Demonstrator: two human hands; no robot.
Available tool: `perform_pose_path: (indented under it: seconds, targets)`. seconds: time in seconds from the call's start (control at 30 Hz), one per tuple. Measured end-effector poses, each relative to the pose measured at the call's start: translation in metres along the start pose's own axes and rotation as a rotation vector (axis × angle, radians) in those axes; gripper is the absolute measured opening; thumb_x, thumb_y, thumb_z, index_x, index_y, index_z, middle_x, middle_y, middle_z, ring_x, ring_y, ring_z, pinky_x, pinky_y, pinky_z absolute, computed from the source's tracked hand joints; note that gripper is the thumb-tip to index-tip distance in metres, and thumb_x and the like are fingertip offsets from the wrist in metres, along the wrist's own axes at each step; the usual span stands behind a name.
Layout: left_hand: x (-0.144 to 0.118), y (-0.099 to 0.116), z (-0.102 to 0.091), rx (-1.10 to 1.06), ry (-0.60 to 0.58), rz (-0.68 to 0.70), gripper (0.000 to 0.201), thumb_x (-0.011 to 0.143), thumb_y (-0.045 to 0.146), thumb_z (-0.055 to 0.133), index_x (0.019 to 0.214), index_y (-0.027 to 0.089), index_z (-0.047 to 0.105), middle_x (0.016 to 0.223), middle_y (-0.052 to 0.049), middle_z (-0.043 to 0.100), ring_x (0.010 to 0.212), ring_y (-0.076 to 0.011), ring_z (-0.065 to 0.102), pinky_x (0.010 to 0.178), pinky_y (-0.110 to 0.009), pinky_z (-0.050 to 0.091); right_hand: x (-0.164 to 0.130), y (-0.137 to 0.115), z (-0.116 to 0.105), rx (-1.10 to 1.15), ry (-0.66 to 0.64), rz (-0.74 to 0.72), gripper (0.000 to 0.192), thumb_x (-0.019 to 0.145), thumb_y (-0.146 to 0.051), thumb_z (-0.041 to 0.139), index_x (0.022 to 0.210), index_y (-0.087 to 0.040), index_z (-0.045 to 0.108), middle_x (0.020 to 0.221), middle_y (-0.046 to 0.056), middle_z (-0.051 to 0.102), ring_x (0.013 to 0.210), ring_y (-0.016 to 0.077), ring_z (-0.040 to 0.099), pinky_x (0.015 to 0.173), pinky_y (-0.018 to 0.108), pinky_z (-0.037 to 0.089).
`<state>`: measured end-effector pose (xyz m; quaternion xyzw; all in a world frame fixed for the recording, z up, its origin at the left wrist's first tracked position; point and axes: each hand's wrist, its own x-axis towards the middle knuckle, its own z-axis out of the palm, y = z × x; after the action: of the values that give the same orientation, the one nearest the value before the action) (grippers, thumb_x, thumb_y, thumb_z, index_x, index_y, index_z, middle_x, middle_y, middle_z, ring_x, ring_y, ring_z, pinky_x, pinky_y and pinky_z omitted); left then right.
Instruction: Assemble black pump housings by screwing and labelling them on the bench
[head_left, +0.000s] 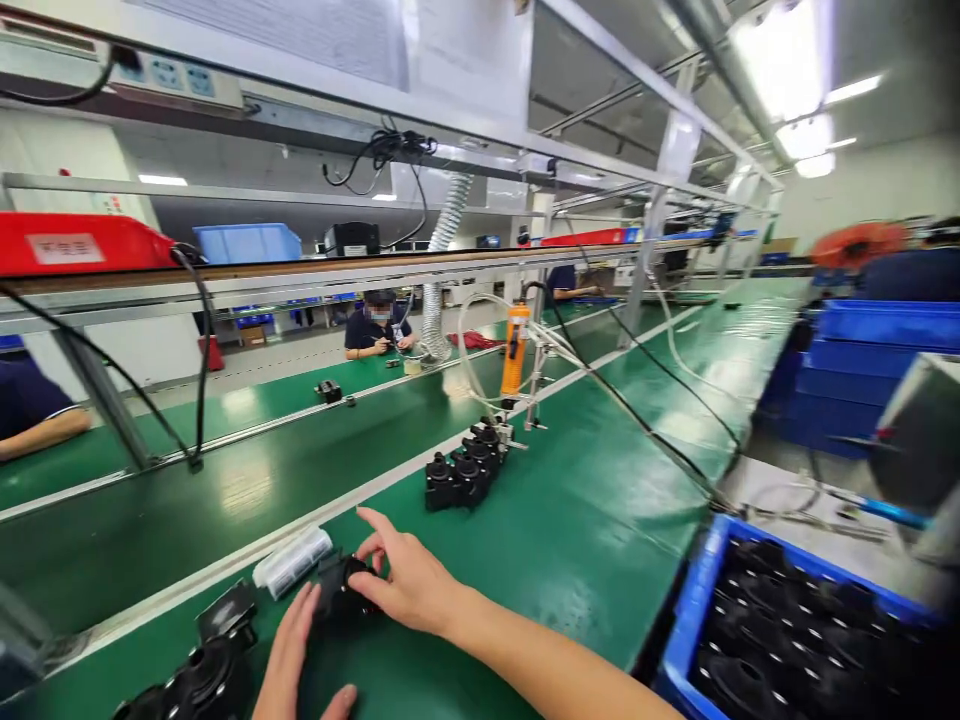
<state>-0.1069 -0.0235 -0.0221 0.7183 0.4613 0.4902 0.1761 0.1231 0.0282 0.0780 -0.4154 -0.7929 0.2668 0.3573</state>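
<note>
A black molded part [341, 592], a little blurred, is on the green bench top between my two hands. My right hand [409, 580] grips its upper right side with the thumb and curled fingers, the index finger raised. My left hand [292, 650] is open at the part's left side, fingers stretched and thumb apart; whether it touches the part I cannot tell. Just behind is a roll of clear plastic film [292, 562]. More black parts [206, 675] stand left of my left hand, and another group of round-topped black housings [465, 465] sits farther along the bench.
An orange tool [514, 350] with hoses and cables stands behind the housings. At the right, a blue crate [679, 640] holds many black parts, near stacked blue bins [877, 350]. A metal shelf frame [375, 275] runs above the bench. Co-workers [379, 325] sit across the line.
</note>
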Motion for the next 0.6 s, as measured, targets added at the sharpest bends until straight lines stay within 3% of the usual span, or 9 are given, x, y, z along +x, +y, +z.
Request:
perform_pose_path:
  seconds: [0.1, 0.2, 0.33, 0.43, 0.53, 0.6]
  targets:
    - [-0.003, -0.001, -0.002, 0.098, -0.082, 0.147, 0.08, 0.087, 0.026, 0.076, 0.159, 0.042, 0.043, 0.166, -0.006, 0.049, 0.148, -0.039, 0.052, 0.123, -0.056, 0.046, -0.008, -0.02, 0.01, 0.181, -0.037, 0.071, 0.072, 0.095, -0.03, 0.067, 0.16, -0.021, 0.037, 0.09, 0.0, 0.077, 0.079, 0.0196, 0.069, 0.076, 0.031, 0.055]
    - [-0.003, 0.002, -0.005, 0.113, -0.149, 0.166, 0.084, 0.086, 0.02, 0.077, 0.16, 0.039, 0.042, 0.167, -0.009, 0.047, 0.149, -0.0368, 0.05, 0.124, -0.053, 0.045, -0.013, -0.027, 0.009, 0.328, -0.08, 0.103, 0.067, 0.098, -0.036, 0.063, 0.158, -0.023, 0.038, 0.09, 0.0, 0.075, 0.071, 0.0173, 0.067, 0.061, 0.026, 0.053]
    - [0.004, 0.008, -0.013, -0.025, -0.132, -0.126, 0.071, 0.095, 0.038, 0.071, 0.16, 0.032, 0.043, 0.164, -0.011, 0.051, 0.15, -0.034, 0.049, 0.126, -0.054, 0.04, -0.012, -0.009, -0.007, 0.219, -0.085, 0.011, 0.072, 0.095, -0.026, 0.061, 0.161, -0.026, 0.033, 0.116, 0.007, 0.071, 0.084, 0.0177, 0.066, 0.063, 0.024, 0.054]
    - [0.008, 0.009, -0.018, -0.181, -0.107, -0.326, 0.062, 0.101, 0.053, 0.058, 0.157, 0.029, 0.047, 0.161, -0.011, 0.054, 0.15, -0.0321, 0.049, 0.128, -0.053, 0.036, -0.01, 0.006, -0.01, 0.053, -0.293, -0.091, 0.096, 0.085, -0.017, 0.067, 0.168, -0.034, 0.021, 0.141, 0.009, 0.061, 0.09, 0.0183, 0.066, 0.078, 0.03, 0.057]
    - [0.006, 0.004, -0.019, -0.305, -0.183, -0.329, 0.068, 0.101, 0.061, 0.056, 0.16, 0.03, 0.042, 0.167, -0.009, 0.047, 0.155, -0.0313, 0.043, 0.131, -0.049, 0.03, -0.012, 0.004, 0.001, -0.059, -0.411, -0.095, 0.113, 0.075, -0.026, 0.084, 0.169, -0.032, 0.021, 0.133, 0.009, 0.067, 0.089, 0.0218, 0.068, 0.088, 0.037, 0.054]
    - [0.002, 0.001, -0.017, -0.373, -0.212, -0.329, 0.067, 0.104, 0.062, 0.047, 0.162, 0.031, 0.037, 0.169, -0.009, 0.043, 0.157, -0.03, 0.038, 0.132, -0.048, 0.026, -0.013, -0.004, 0.01, -0.044, -0.358, -0.016, 0.115, 0.074, -0.035, 0.088, 0.169, -0.03, 0.022, 0.117, 0.005, 0.072, 0.081, 0.0212, 0.068, 0.085, 0.036, 0.053]
